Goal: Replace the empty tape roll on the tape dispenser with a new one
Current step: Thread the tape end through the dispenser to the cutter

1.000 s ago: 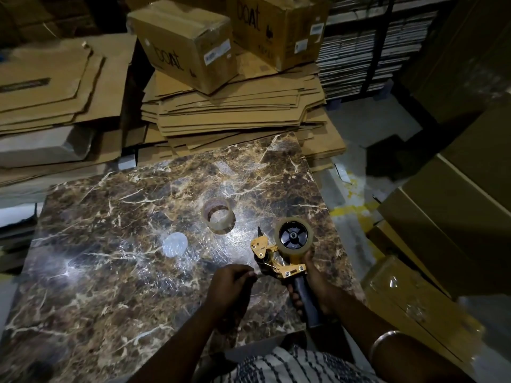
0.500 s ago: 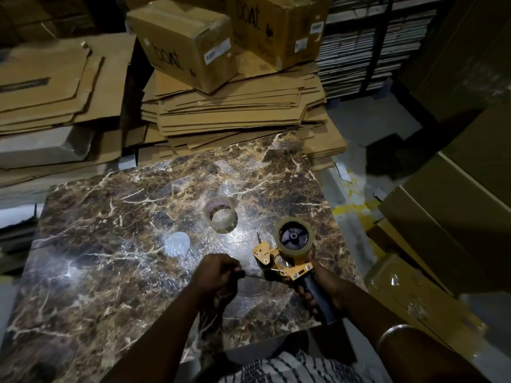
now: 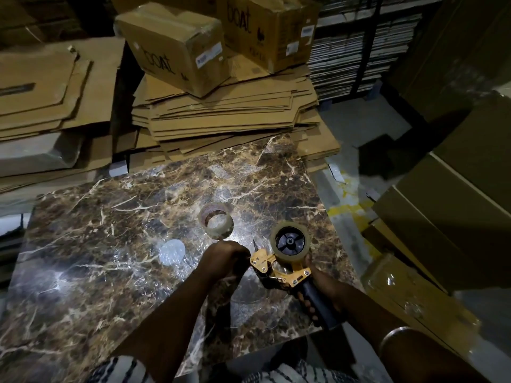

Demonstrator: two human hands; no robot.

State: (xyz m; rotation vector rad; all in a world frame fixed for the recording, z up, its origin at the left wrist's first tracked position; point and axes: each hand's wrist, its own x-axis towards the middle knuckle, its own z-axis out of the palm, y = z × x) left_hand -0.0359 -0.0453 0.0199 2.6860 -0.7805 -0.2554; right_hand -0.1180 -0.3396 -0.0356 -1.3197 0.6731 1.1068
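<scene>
In the head view, the right hand is wrapped tightly around the dark handle of the tape dispenser, holding it just above the near right part of the marble-patterned counter. The dispenser's yellow metal frame points toward the left, and a tape roll sits on its black spoked hub, upright and facing the camera. A thin metal bangle circles the right wrist.

The left hand is curled in against the front end of the yellow frame, its fingers pinched together there (what they pinch is too small and dark to make out, so I cannot tell whether it is tape or the frame itself).

Farther back on the counter, well clear of both hands, a second tape ring lies flat, its centre open and the marble showing through. To the left of the left hand a bright round glare spot shines on the surface.

Behind the counter lies a stack of flattened cardboard, and on it rest two closed cartons printed with dark lettering. More flat cardboard sheets are piled to the left, and large brown boxes stand on the right beside a grey floor.
</scene>
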